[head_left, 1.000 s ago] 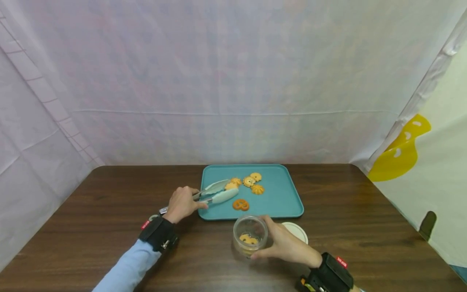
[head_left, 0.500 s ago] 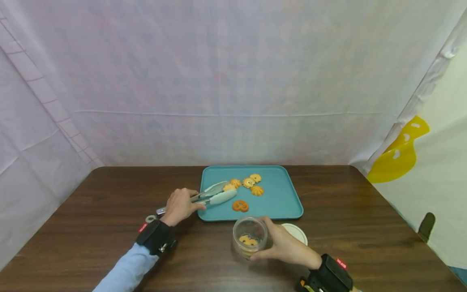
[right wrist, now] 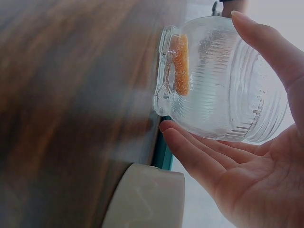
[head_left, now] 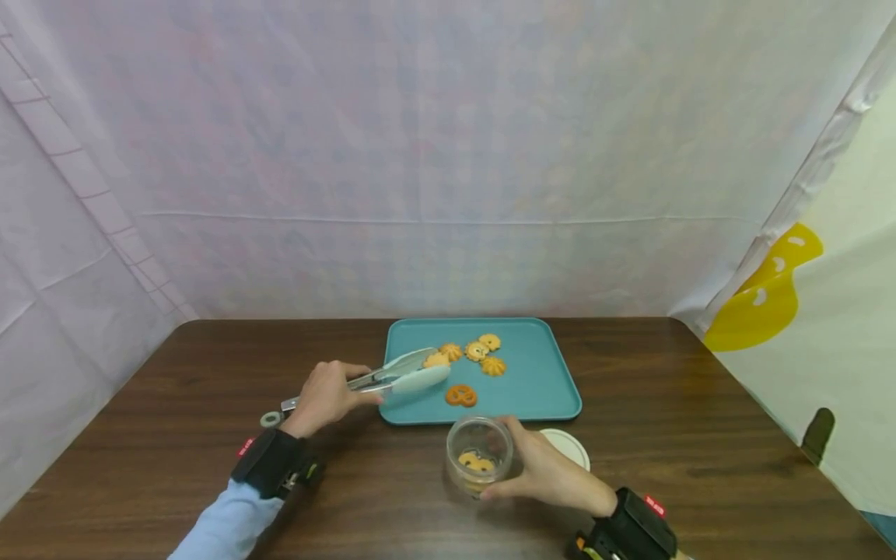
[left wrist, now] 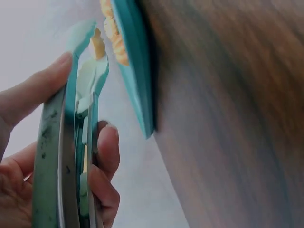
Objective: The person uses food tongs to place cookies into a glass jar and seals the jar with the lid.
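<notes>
Nearest me, my right hand (head_left: 542,470) is curled round the side of a glass jar (head_left: 462,476), thumb on the near side, fingers on the far one, the gap between them just the jar's width. The jar stands upright on the table (head_left: 658,404), mouth up and uncovered, with some cookie (head_left: 476,460) at the bottom; how many pieces, I can't tell. A white lid (head_left: 570,446) lies close by, around three o'clock from the jar.

Between nine and ten o'clock from the jar, my left hand (head_left: 325,397) grips a pair of tongs (head_left: 423,379), thumb against one arm and fingers bent against the other. Their tips have a yellow cookie (left wrist: 98,43) between them, seemingly off the tray (head_left: 539,389).

On that tray, beyond the jar, a pretzel (head_left: 461,395) sits at seven o'clock, a ridged cookie (head_left: 451,352) at ten, and a loose cluster (head_left: 477,351) from the middle up towards twelve.

I'd say I'm at the lifting step of filling the jar. The next move calls for steady pressure on the tongs, swinging the cookie towards me, clear of the pretzel and over the rim, while my right hand braces the glass.
</notes>
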`<action>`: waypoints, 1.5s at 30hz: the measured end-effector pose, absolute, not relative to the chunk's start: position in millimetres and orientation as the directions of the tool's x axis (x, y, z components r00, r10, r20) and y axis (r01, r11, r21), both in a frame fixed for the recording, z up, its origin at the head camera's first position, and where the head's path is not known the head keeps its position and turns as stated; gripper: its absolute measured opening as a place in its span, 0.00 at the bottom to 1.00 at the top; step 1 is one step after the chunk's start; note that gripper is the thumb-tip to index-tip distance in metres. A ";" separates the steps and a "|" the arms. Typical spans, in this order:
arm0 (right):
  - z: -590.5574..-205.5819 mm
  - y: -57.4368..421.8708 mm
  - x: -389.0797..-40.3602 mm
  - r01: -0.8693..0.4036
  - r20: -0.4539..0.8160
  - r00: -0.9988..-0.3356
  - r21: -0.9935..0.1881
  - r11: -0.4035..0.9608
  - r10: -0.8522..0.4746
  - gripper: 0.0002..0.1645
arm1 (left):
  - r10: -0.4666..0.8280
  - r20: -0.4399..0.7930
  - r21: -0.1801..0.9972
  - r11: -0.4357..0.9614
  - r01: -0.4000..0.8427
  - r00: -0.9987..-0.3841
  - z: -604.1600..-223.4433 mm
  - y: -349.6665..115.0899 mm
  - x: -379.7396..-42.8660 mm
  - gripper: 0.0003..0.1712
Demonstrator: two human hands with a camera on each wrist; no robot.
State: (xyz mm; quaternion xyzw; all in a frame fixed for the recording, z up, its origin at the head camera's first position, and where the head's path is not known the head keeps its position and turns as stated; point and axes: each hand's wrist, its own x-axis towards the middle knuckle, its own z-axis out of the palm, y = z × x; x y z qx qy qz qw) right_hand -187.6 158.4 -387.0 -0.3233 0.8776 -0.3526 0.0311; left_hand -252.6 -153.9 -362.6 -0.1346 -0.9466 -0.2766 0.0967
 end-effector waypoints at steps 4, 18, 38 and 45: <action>-387.7 158.7 -187.8 -0.556 0.185 -0.784 -0.633 0.539 -0.592 0.46 | 0.250 0.288 0.503 0.782 0.368 -0.924 -359.4 -161.6 -248.8 0.27; -388.1 159.1 -188.2 -0.558 0.185 -0.782 -0.633 0.536 -0.595 0.45 | 0.432 0.382 0.532 0.620 0.577 -0.817 -350.0 -176.7 -233.6 0.29; -387.2 160.0 -187.8 -0.545 0.169 -0.788 -0.640 0.542 -0.593 0.46 | 0.516 0.388 0.552 0.533 0.641 -0.763 -341.1 -178.2 -221.3 0.30; -386.4 159.5 -187.9 -0.523 0.140 -0.795 -0.651 0.550 -0.590 0.47 | 0.559 0.385 0.568 0.483 0.666 -0.734 -338.9 -174.8 -215.9 0.29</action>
